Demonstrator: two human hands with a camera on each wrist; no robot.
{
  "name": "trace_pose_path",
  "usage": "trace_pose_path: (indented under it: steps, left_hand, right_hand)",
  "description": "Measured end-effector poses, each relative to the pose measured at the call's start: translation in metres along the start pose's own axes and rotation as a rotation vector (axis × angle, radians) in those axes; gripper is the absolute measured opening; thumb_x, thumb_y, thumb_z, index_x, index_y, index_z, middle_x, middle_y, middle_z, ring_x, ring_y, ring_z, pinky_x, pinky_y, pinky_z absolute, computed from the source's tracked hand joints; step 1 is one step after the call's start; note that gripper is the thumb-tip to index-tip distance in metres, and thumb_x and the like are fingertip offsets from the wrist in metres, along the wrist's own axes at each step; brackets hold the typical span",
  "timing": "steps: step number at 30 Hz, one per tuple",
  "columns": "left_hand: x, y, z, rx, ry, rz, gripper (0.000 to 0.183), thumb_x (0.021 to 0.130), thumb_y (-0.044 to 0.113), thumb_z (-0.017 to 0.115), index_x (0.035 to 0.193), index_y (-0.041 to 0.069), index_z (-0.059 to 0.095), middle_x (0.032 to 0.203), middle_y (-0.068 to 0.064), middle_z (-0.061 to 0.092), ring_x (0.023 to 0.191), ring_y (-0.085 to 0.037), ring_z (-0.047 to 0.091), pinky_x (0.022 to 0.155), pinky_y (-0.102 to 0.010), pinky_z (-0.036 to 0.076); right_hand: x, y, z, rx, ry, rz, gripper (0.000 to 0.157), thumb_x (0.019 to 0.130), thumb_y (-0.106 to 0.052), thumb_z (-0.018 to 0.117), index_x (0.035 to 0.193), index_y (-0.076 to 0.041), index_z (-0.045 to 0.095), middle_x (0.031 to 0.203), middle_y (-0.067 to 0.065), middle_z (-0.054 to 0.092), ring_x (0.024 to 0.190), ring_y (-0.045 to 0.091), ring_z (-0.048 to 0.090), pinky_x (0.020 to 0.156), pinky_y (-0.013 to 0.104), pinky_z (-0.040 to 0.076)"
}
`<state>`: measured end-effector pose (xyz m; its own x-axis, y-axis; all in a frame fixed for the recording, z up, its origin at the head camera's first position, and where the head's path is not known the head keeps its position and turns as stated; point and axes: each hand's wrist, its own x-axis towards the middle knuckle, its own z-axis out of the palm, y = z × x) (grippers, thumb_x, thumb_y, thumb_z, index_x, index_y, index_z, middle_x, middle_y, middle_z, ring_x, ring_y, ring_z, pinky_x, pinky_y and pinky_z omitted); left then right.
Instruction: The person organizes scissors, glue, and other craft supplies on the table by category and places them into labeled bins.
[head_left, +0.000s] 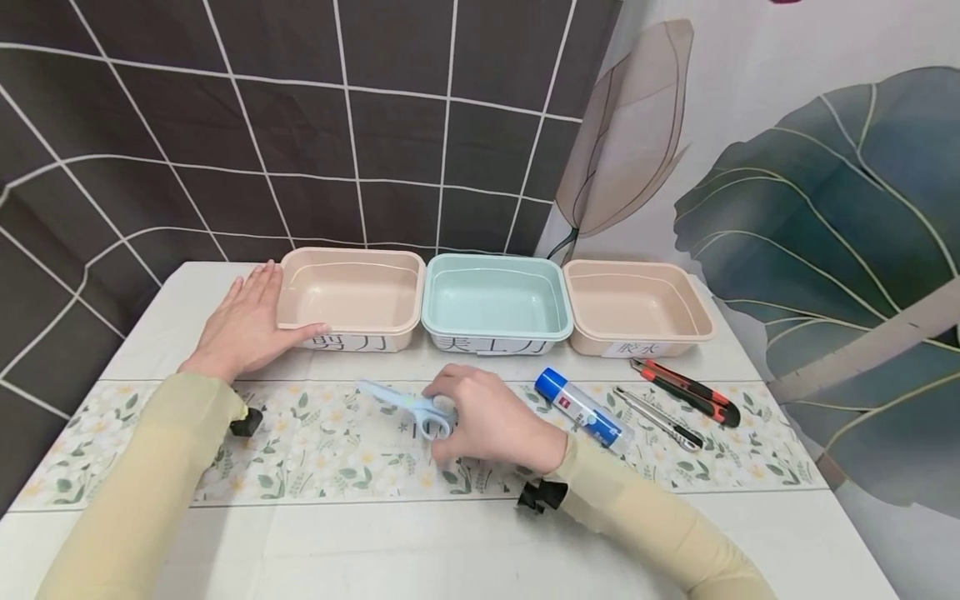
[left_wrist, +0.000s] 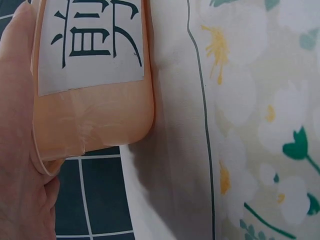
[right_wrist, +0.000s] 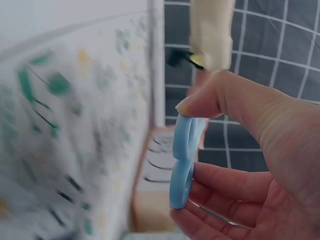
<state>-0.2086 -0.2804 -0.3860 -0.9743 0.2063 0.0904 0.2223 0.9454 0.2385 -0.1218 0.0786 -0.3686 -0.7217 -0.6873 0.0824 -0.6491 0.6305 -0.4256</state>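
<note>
Left hand (head_left: 251,325): laid against the near-left corner of the left pink bin (head_left: 352,292), left of centre in the head view. Fingers straight, directed to the top of the frame along the bin's left side; thumb extended rightward along its front rim. Hand not clenched; contact with the bin only. Forearm in a pale yellow sleeve (head_left: 142,492), rising from the lower left of the frame.

Right hand (head_left: 495,417): centre of frame, back of the hand uppermost, wrist to the lower right. Grasp confirmed on the light-blue scissors (head_left: 420,406); in the right wrist view the thumb bears on one handle loop, the fingers on the other. Blades point to the left of the frame, over the floral band of the table (head_left: 525,550). Forearm slants in from the lower right.

Right of this hand: a blue-and-white glue stick (head_left: 581,410), then a slim silver cutter (head_left: 656,417) and a red-and-black cutter (head_left: 686,392), all lying diagonally.

Beyond: a light-blue bin (head_left: 498,292) at centre, the right pink bin (head_left: 637,304) beside it. All three bins carry front labels with black characters.

Background: dark gridded covering upper left; leaf-printed covering at right.
</note>
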Motion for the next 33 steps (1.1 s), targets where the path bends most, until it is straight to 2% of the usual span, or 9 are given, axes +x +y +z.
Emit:
trace_pose_path:
  steps: [4,9,15,23,27,33]
  left_hand:
    - [0.0,0.0,0.0,-0.005,-0.001,0.0,0.124,0.087,0.076,0.057,0.157,-0.013,0.007,0.164,-0.031,0.01,0.152,-0.043,0.009,0.124,-0.051,0.0]
    - [0.001,0.002,0.0,-0.009,-0.011,-0.005,0.124,0.087,0.077,0.056,0.157,-0.012,0.005,0.164,-0.031,0.008,0.153,-0.041,0.006,0.125,-0.047,-0.004]
    - [0.0,0.003,0.001,-0.021,-0.022,-0.014,0.126,0.086,0.078,0.056,0.157,-0.013,0.006,0.164,-0.031,0.009,0.152,-0.042,0.007,0.124,-0.048,-0.004]
    - [0.0,0.002,0.0,-0.022,-0.007,-0.011,0.125,0.087,0.077,0.057,0.157,-0.013,0.006,0.163,-0.032,0.011,0.152,-0.043,0.008,0.124,-0.05,-0.001]
    - [-0.001,0.001,-0.001,-0.026,-0.007,-0.016,0.125,0.087,0.077,0.058,0.157,-0.013,0.006,0.163,-0.032,0.011,0.152,-0.043,0.007,0.124,-0.049,-0.002]
    - [-0.001,0.0,0.0,-0.035,-0.009,-0.016,0.125,0.086,0.077,0.058,0.158,-0.011,0.005,0.164,-0.031,0.01,0.153,-0.04,0.005,0.125,-0.048,-0.003]
  right_hand:
    - [0.011,0.004,-0.017,0.014,0.066,-0.003,0.062,0.067,-0.03,0.09,0.123,-0.008,0.072,0.111,-0.002,0.067,0.095,0.016,0.062,0.083,0.029,0.053]
    - [0.03,0.01,-0.039,0.076,0.153,-0.001,0.06,0.068,-0.025,0.09,0.121,-0.007,0.072,0.11,0.0,0.068,0.089,0.018,0.062,0.075,0.029,0.052]
    - [0.057,0.019,-0.059,0.093,0.244,-0.004,0.054,0.068,-0.023,0.087,0.118,-0.006,0.074,0.105,0.001,0.068,0.09,0.015,0.063,0.076,0.029,0.052]
    - [0.104,0.025,-0.07,0.081,0.228,-0.003,0.056,0.072,-0.026,0.087,0.123,-0.007,0.073,0.114,0.002,0.068,0.1,0.017,0.061,0.084,0.028,0.051]
    - [0.132,0.027,-0.063,0.07,0.199,0.004,0.054,0.073,-0.024,0.084,0.123,-0.008,0.074,0.114,0.004,0.069,0.095,0.019,0.06,0.08,0.028,0.049]
    - [0.171,0.027,-0.045,0.031,0.094,0.055,0.056,0.074,-0.026,0.085,0.125,-0.007,0.072,0.119,0.005,0.068,0.096,0.015,0.06,0.08,0.021,0.049]
